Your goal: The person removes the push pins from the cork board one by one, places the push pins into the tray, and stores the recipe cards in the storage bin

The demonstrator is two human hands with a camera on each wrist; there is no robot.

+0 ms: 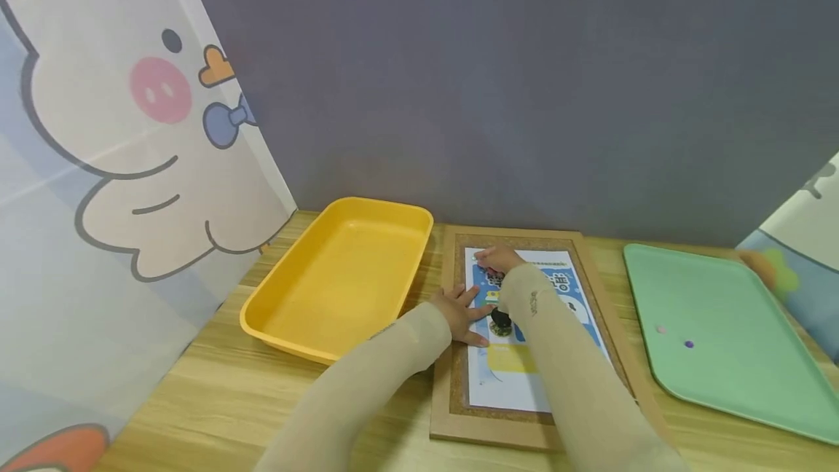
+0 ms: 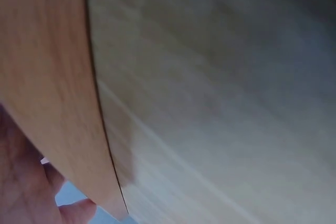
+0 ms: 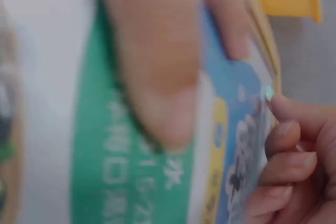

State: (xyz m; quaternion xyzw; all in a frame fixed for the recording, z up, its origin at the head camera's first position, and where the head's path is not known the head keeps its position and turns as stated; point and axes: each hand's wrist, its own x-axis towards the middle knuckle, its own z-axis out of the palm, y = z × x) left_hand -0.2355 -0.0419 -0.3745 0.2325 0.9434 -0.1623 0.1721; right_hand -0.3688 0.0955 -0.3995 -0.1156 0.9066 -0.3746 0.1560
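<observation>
A printed poster [image 1: 505,392] lies on a cork board [image 1: 553,245] with a wooden frame. My left hand [image 1: 459,314] rests on the poster's left side, fingers spread. In the left wrist view, part of the left hand [image 2: 23,177] shows beside the wooden frame [image 2: 50,77]. Up at the poster's top left corner is my right hand [image 1: 501,259]. The right wrist view shows the right hand [image 3: 299,161] with its fingers curled and a fingertip against a small green push pin [image 3: 269,94] at the poster's edge. The pin's point is hidden.
A yellow tray [image 1: 419,239] stands left of the board. On the right, a green tray [image 1: 727,297] holds a pink pin [image 1: 660,329] and a purple pin [image 1: 689,344]. Behind the wooden table [image 1: 216,377] rises a grey panel [image 1: 498,93].
</observation>
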